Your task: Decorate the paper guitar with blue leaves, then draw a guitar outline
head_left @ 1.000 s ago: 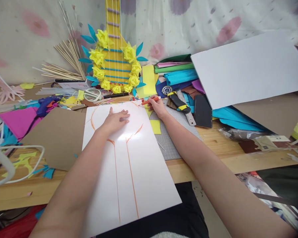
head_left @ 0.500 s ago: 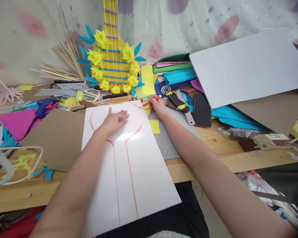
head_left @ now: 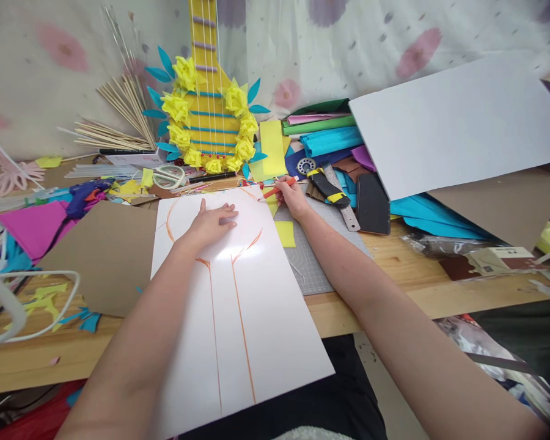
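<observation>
A large white board (head_left: 275, 342) lies across the table's front edge, with orange lines drawn on it: two long straight strokes and parts of a rounded outline. My left hand (head_left: 213, 225) rests flat on its upper half, fingers spread. At the board's top right corner, my right hand (head_left: 291, 198) grips an orange pencil (head_left: 272, 192), its tip at the end of a curved orange line. Beneath the right forearm is a grey cutting mat (head_left: 316, 269) with a yellow paper piece (head_left: 285, 234) on it.
A yellow paper-flower guitar (head_left: 213, 116) stands at the back. Right of my hand lie a yellow-black utility knife (head_left: 329, 187), a metal ruler (head_left: 349, 219) and a black phone (head_left: 373, 205). Brown cardboard (head_left: 105, 256), a white cable (head_left: 68, 275) and wooden sticks (head_left: 128, 110) are on the left.
Almost nothing differs. The right hand and pencil stay at the board's top right corner, and the left hand holds its place.
</observation>
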A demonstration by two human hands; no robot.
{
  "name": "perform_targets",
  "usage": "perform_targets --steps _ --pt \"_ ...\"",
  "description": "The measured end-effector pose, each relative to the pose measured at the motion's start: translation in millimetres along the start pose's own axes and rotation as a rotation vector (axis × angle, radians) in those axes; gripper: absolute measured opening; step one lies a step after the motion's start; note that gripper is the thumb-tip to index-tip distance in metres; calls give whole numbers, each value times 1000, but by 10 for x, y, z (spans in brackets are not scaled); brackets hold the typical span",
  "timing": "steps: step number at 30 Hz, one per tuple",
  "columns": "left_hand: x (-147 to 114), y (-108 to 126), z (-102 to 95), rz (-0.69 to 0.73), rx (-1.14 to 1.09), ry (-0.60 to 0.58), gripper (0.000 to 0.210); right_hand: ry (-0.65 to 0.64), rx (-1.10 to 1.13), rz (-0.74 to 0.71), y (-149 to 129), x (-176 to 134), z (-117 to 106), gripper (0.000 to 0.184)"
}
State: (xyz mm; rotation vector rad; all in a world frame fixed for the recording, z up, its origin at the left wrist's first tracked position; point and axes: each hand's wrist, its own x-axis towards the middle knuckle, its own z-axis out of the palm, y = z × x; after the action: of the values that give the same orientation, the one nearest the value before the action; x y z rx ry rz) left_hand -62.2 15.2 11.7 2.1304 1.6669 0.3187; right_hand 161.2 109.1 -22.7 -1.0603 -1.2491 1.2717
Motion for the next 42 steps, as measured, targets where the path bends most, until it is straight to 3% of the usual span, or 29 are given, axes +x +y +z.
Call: perform_targets --steps 32,37,42 --pt "-12 26 -8 -7 39 -9 38 -51 91 -15 14 -5 -58 19" --pt "17 3 -3 -8 72 4 39 5 147 54 -52 -45 -79 19" --pt "105 18 18 -40 97 49 39 34 51 31 -100 -159 -55 23"
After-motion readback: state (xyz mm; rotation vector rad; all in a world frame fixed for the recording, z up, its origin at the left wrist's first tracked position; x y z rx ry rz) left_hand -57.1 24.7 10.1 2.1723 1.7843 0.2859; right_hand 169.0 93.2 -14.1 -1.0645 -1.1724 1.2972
